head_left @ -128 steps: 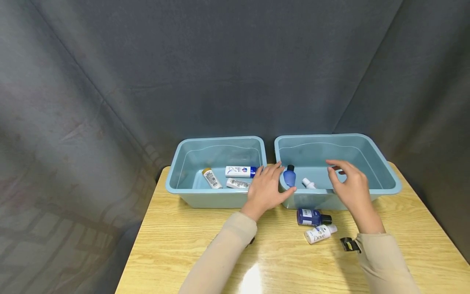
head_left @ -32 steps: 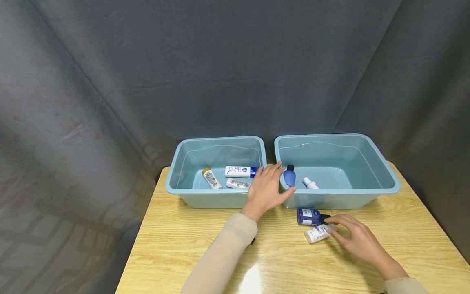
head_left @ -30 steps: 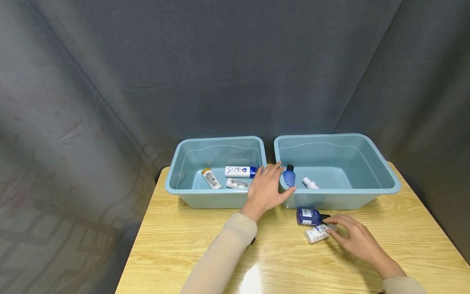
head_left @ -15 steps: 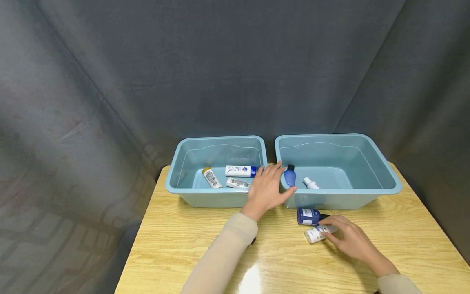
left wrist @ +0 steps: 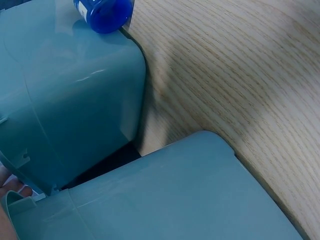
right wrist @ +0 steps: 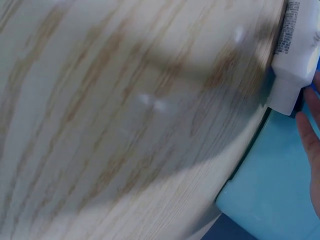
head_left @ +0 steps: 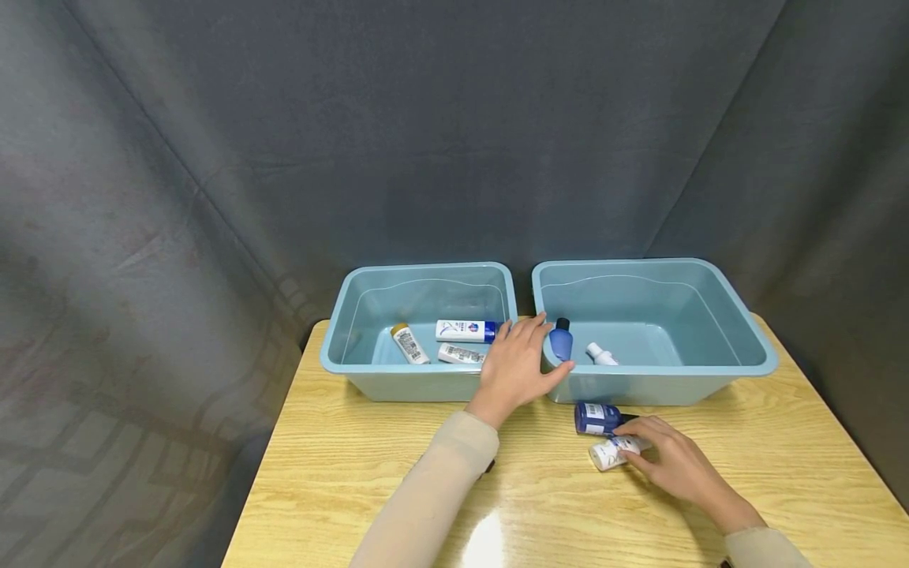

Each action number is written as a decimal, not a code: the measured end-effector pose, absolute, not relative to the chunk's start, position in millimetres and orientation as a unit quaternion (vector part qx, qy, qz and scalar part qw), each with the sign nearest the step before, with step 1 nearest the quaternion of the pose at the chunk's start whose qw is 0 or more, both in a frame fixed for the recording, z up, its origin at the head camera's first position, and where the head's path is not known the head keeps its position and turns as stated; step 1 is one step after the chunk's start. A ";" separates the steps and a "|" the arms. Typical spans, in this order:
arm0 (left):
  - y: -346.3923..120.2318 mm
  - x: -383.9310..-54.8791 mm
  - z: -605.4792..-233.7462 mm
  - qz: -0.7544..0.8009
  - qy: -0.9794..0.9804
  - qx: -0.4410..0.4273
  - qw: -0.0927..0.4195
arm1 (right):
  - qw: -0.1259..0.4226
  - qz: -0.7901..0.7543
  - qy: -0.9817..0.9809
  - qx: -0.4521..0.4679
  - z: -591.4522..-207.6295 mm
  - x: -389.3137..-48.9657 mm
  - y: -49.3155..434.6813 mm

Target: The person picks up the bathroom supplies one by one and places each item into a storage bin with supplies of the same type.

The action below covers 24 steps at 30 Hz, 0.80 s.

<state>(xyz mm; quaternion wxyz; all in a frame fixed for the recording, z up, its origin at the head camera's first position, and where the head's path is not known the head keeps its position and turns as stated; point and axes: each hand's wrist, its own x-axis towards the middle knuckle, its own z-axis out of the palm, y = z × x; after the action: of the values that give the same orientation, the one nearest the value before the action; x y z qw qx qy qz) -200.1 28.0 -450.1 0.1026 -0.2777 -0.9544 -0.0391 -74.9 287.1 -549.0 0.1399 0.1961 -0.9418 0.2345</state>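
Note:
My left hand point(head_left: 517, 364) rests across the adjoining rims of the left blue bin point(head_left: 405, 384) and right blue bin point(head_left: 660, 386), fingers extended, thumb over the right bin's corner. My right hand point(head_left: 671, 457) pinches a small white Dove bottle point(head_left: 609, 454) lying on the table; the fingers cover its cap end. In the right wrist view, fingertips point(right wrist: 306, 131) lie beside the white bottle point(right wrist: 296, 55). Just behind it lies a dark blue bottle point(head_left: 596, 418) with a black cap, which the right fingers partly overlap in the head view.
In the left bin lie a white tube with a gold cap point(head_left: 409, 345), a white bottle with a blue cap point(head_left: 461, 330) and another white bottle point(head_left: 459, 354). A blue bottle point(head_left: 561, 342) and a small white bottle point(head_left: 600, 355) are in the right bin. A grey curtain point(head_left: 454, 142) hangs behind.
My right hand has come down from over the right bin to the white Dove bottle, then shifted slightly left along it until its fingers pinch it. My left hand stays put.

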 end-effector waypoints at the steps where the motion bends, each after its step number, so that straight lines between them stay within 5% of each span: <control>1: 28.0 -200.0 -450.1 -0.039 -0.954 -0.278 0.103 | 0.140 0.234 -0.942 0.197 -549.3 -74.9 287.1; 24: 27.2 -199.2 -449.5 -0.043 -0.954 -0.280 0.103 | 0.083 0.232 -0.949 0.194 -552.5 -73.2 284.2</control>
<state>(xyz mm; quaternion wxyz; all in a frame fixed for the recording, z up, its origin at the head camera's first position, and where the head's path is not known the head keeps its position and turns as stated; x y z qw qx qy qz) -199.2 27.2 -449.5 0.1025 -0.2798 -0.9536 -0.0428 -73.2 284.2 -552.5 0.0833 0.1944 -0.9495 0.2318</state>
